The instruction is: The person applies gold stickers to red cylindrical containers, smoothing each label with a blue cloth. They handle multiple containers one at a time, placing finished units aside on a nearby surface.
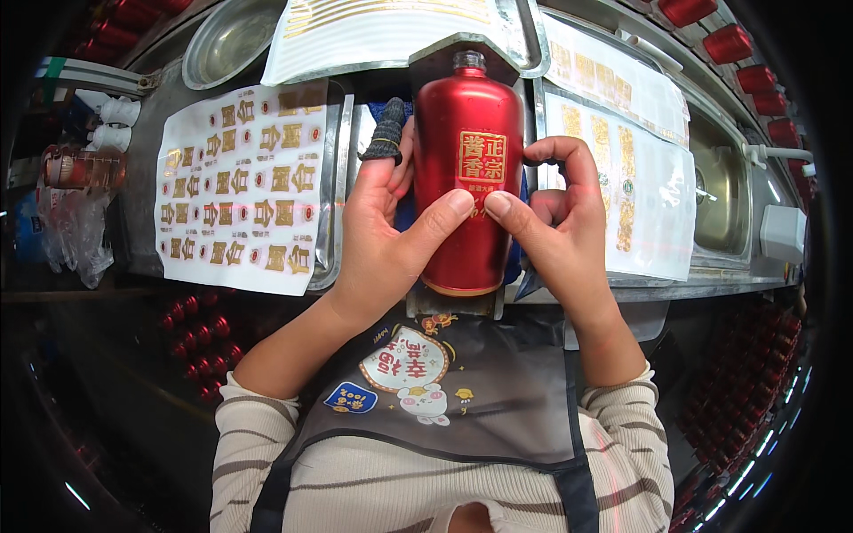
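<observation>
A glossy red bottle (462,253) lies on a metal cradle (426,67), its bare neck pointing away from me. On its front is a square gold decal (482,157), with smaller gold lettering below it partly hidden by my thumbs. My left hand (373,240) holds the bottle's left side, thumb pressed on the front; a dark knitted finger cover (385,133) with a yellowish band sits on one finger. From the right, my right hand (569,240) grips the bottle, its thumb tip beside the left one and its index finger bent against the edge. Blue cloth (404,209) shows beneath.
To the left lies a white sheet of gold decals (240,186) on a metal tray, with a steel bowl (233,43) behind it. More decal sheets (649,200) lie at right, beside a sink (721,209). Red bottles (751,382) stand in rows below right.
</observation>
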Available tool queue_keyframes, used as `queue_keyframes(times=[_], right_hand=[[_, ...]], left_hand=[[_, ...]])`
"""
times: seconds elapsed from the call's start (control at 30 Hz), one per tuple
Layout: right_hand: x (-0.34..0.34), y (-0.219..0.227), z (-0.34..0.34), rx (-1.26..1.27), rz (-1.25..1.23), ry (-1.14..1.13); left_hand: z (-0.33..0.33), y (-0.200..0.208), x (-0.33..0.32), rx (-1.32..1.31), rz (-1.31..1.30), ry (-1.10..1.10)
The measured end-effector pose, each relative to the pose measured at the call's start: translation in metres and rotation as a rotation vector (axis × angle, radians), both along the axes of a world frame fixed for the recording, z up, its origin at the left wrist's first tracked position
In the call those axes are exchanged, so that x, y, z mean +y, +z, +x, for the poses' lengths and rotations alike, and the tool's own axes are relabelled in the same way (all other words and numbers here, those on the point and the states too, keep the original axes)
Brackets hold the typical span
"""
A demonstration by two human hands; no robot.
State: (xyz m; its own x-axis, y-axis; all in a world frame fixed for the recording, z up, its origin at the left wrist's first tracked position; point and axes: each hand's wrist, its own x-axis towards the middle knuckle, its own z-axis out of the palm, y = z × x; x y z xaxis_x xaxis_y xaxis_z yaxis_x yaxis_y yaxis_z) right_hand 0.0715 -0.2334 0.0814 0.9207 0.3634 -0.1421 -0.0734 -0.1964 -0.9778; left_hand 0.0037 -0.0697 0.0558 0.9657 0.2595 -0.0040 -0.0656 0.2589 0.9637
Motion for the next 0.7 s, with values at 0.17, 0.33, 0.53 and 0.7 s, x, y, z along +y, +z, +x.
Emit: queue_keyframes(times=[0.17, 0.33, 0.53, 0.7], right_hand=[[-0.0029, 0.0004, 0.0005, 0.009, -0.011, 0.019], [-0.0011, 0.0010, -0.0002, 0.033, 0.005, 0.017], [0.0019, -0.0018, -0.0011, 0.028, 0.012, 0.005], [0.0003, -0.0046, 0.0008, 0.056, 0.022, -0.028]], left_hand=[[-0.0004, 0.0040, -0.0012, 0.014, -0.038, -0.027], [-0.0013, -0.0005, -0.0008, 0.022, -0.029, -0.023], [-0.0010, -0.0040, -0.0005, -0.006, -0.030, -0.006], [-0.0010, -0.0036, 0.0020, 0.010, -0.047, -0.038]])
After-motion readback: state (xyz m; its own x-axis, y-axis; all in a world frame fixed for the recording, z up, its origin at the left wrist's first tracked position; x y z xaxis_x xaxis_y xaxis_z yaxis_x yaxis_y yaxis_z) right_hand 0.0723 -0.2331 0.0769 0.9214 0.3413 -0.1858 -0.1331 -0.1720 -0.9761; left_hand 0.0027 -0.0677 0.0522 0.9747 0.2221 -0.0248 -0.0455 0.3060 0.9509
